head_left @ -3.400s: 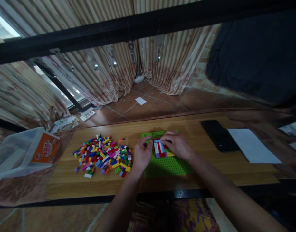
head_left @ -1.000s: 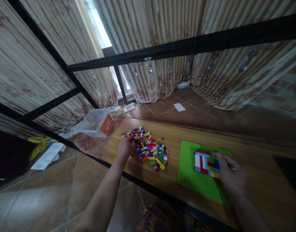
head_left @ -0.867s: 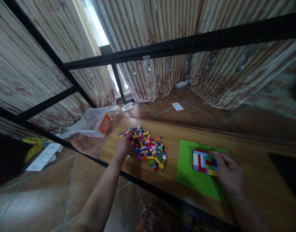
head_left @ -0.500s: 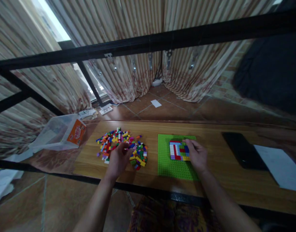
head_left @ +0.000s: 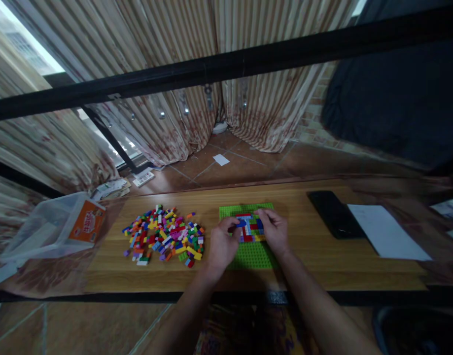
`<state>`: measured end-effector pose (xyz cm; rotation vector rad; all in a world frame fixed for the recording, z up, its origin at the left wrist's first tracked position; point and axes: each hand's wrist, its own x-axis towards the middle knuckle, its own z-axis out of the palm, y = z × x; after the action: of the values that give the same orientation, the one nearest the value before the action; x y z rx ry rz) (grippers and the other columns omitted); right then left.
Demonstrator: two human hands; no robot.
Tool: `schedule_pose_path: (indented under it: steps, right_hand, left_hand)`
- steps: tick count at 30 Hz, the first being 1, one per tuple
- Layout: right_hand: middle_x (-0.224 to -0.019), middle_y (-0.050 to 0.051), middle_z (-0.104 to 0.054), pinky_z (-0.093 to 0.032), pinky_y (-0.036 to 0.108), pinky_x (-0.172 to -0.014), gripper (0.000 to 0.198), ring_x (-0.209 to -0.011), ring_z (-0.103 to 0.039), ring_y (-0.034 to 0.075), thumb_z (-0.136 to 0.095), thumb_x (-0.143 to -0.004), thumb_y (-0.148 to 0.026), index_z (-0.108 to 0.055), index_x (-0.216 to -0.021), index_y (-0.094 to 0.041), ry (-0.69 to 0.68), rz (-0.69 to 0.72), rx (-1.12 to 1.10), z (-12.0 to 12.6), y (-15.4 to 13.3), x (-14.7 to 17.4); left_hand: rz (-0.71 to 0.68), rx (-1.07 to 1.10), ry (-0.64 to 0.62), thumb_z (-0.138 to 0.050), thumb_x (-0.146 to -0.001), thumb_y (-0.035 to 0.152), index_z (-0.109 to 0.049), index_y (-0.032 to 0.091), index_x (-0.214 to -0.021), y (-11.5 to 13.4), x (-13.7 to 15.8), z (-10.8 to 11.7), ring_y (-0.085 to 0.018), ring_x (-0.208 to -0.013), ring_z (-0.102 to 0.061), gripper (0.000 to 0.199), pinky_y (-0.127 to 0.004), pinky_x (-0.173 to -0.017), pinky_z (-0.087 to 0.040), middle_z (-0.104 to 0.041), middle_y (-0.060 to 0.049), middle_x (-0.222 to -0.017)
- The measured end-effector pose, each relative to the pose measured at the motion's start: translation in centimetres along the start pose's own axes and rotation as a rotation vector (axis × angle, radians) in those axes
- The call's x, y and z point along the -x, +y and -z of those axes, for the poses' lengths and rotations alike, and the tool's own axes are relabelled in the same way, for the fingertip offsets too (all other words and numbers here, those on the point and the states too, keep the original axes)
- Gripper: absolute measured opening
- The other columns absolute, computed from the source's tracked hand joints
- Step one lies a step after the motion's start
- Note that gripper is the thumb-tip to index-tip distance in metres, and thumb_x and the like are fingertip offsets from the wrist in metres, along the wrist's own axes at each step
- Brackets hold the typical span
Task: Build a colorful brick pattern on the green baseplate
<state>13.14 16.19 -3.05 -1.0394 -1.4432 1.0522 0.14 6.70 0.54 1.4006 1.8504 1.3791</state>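
Note:
A blue toy brick [head_left: 241, 223] is pinched between the thumb and fingers of my left hand [head_left: 222, 247], over the left edge of a multicoloured brick panel [head_left: 247, 235]. That panel of white, red, blue and yellow bricks sits on a green studded baseplate [head_left: 248, 259]. At the panel's right upper side, my right hand [head_left: 274, 231] is closed, thumb and fingertips together; whatever is between them is too small to make out. Part of the panel is hidden behind both hands. Left of the baseplate lies a loose pile of small coloured bricks [head_left: 167, 235].
A clear plastic box [head_left: 51, 227] with an orange label stands off the table's left end. On the right of the wooden table [head_left: 303, 266] lie a black phone-like slab [head_left: 335, 214] and a white paper sheet [head_left: 387, 231]. A black metal bar [head_left: 196, 71] crosses beyond the table.
My left hand has moved right from the brick pile to the baseplate, bringing a blue brick. My right hand stays by the panel. The view has turned slightly to the right.

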Motion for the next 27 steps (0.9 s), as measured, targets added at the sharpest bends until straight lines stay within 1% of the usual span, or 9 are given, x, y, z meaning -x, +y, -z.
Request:
schedule_pose_path:
  steps: [2, 6, 8, 12, 16, 18, 21, 24, 27]
  right_hand:
    - [-0.078, 0.003, -0.070, -0.049, 0.036, -0.079, 0.030, -0.080, -0.063, 0.020, -0.056, -0.083, -0.045, -0.072, -0.075, -0.021, -0.011, 0.016, -0.002, 0.0, 0.1, 0.0]
    - [-0.078, 0.003, -0.070, -0.048, 0.035, -0.079, 0.028, -0.081, -0.063, 0.020, -0.056, -0.084, -0.043, -0.072, -0.075, -0.021, -0.030, 0.046, 0.005, 0.0, 0.0, 0.0]
    - [-0.078, 0.003, -0.070, -0.048, 0.036, -0.078, 0.028, -0.081, -0.062, 0.021, -0.056, -0.084, -0.043, -0.072, -0.075, -0.021, -0.031, 0.046, 0.014, 0.1, 0.0, 0.0]
    - [-0.076, 0.002, -0.069, -0.048, 0.035, -0.077, 0.028, -0.080, -0.062, 0.020, -0.055, -0.084, -0.043, -0.070, -0.073, -0.022, -0.040, 0.066, 0.030, 0.1, -0.1, 0.0]
    - [-0.079, 0.003, -0.069, -0.048, 0.037, -0.081, 0.024, -0.084, -0.062, 0.021, -0.058, -0.083, -0.043, -0.071, -0.077, -0.023, -0.105, 0.125, 0.101, 0.2, -0.4, 0.1]
    - [-0.087, 0.004, -0.070, -0.047, 0.040, -0.085, 0.021, -0.090, -0.061, 0.023, -0.062, -0.080, -0.042, -0.071, -0.083, -0.024, -0.148, 0.170, 0.135, 0.2, -0.7, 0.2]
    - [-0.098, 0.006, -0.069, -0.045, 0.042, -0.090, 0.021, -0.099, -0.060, 0.024, -0.067, -0.077, -0.039, -0.071, -0.092, -0.026, -0.209, 0.244, 0.183, 0.2, -1.0, 0.3]
    - [-0.101, 0.005, -0.068, -0.044, 0.042, -0.092, 0.020, -0.101, -0.059, 0.024, -0.068, -0.076, -0.035, -0.071, -0.093, -0.026, -0.260, 0.288, 0.257, 0.1, -1.3, 0.3]
    - [-0.100, 0.005, -0.068, -0.044, 0.042, -0.092, 0.018, -0.100, -0.059, 0.024, -0.066, -0.077, -0.033, -0.070, -0.093, -0.027, -0.278, 0.287, 0.300, 0.0, -1.3, 0.3]
  left_hand:
    - [-0.033, -0.047, 0.000, -0.055, -0.079, 0.009, -0.065, 0.020, -0.088, -0.2, -0.2, 0.2, -0.013, -0.079, -0.065, 0.017, -0.025, -0.076, -0.051, -0.066, -0.002, -0.087]
    - [-0.098, -0.123, -0.038, -0.055, -0.081, 0.009, -0.065, 0.020, -0.087, -0.6, -0.6, 0.5, -0.014, -0.084, -0.064, 0.016, -0.026, -0.080, -0.051, -0.066, -0.002, -0.088]
    - [-0.116, -0.144, -0.058, -0.055, -0.082, 0.011, -0.065, 0.021, -0.090, -0.8, -0.8, 0.4, -0.014, -0.086, -0.064, 0.016, -0.027, -0.082, -0.051, -0.067, -0.002, -0.091]
    - [-0.070, -0.193, -0.012, -0.059, -0.082, 0.014, -0.064, 0.021, -0.101, -1.7, -1.1, 0.1, -0.014, -0.083, -0.065, 0.021, -0.029, -0.081, -0.053, -0.068, -0.003, -0.097]
    - [-0.027, -0.186, 0.048, -0.061, -0.081, 0.016, -0.064, 0.020, -0.100, -2.3, -0.8, -0.3, -0.015, -0.082, -0.067, 0.020, -0.030, -0.080, -0.054, -0.069, -0.004, -0.097]
    - [-0.022, -0.165, 0.067, -0.061, -0.081, 0.016, -0.065, 0.020, -0.099, -2.2, -0.6, -0.5, -0.015, -0.082, -0.067, 0.018, -0.029, -0.078, -0.055, -0.070, -0.004, -0.094]
    - [-0.013, -0.136, 0.097, -0.061, -0.081, 0.014, -0.066, 0.020, -0.097, -1.8, -0.5, -0.8, -0.014, -0.082, -0.067, 0.018, -0.029, -0.078, -0.055, -0.070, -0.004, -0.093]
    - [0.006, -0.118, 0.106, -0.061, -0.079, 0.011, -0.065, 0.019, -0.098, -1.3, -0.6, -0.9, -0.015, -0.085, -0.068, 0.021, -0.030, -0.081, -0.056, -0.071, -0.005, -0.095]
    - [0.022, -0.100, 0.105, -0.061, -0.078, 0.009, -0.064, 0.019, -0.100, -0.9, -0.6, -0.9, -0.015, -0.086, -0.068, 0.024, -0.030, -0.082, -0.055, -0.071, -0.005, -0.097]
